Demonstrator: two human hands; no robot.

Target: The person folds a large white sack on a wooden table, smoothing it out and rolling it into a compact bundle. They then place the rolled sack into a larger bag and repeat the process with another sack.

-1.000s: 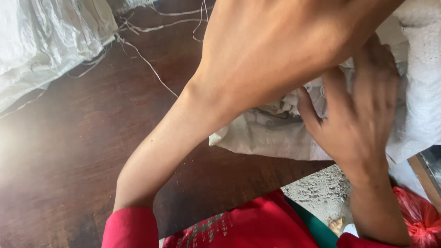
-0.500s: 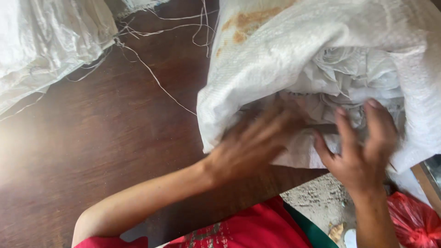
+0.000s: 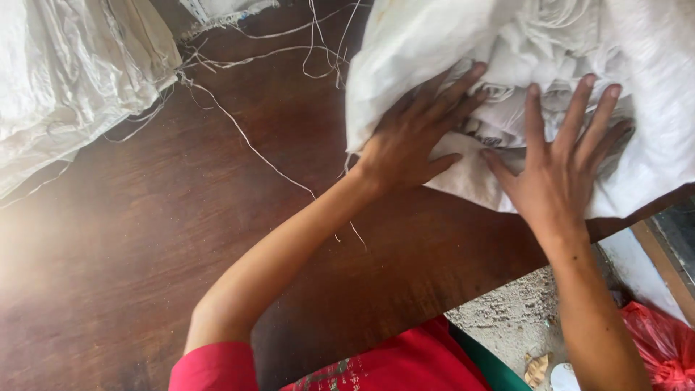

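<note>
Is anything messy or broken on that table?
Yes. Loose white threads trail across the dark wooden table, frayed off the woven white sacks. The sack under the left hand and right hand is crumpled and hangs over the table's edge. Another sack lies rumpled on the left.

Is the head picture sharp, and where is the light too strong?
Head view: both hands, left and right, are sharp; glare washes out the table at the left edge; the white sack is bright, its folds partly lost.
</note>
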